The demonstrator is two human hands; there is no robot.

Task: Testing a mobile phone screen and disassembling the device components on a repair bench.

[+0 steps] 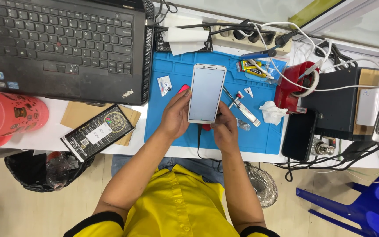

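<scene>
Left hand (pixel 175 117) curled, gripping the white smartphone (pixel 206 93) along its left edge. Right hand (pixel 224 128) curled, pinching its lower right corner. Phone held between both hands, screen up, long axis running away from the person, above the blue work mat (pixel 259 136). Tweezers (pixel 241 106) lie just right of the right hand.

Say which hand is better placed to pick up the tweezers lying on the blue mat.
Right. The right hand grips the white phone's lower edge, right beside the tweezers on the blue mat. The left hand holds the phone's far side.
</scene>
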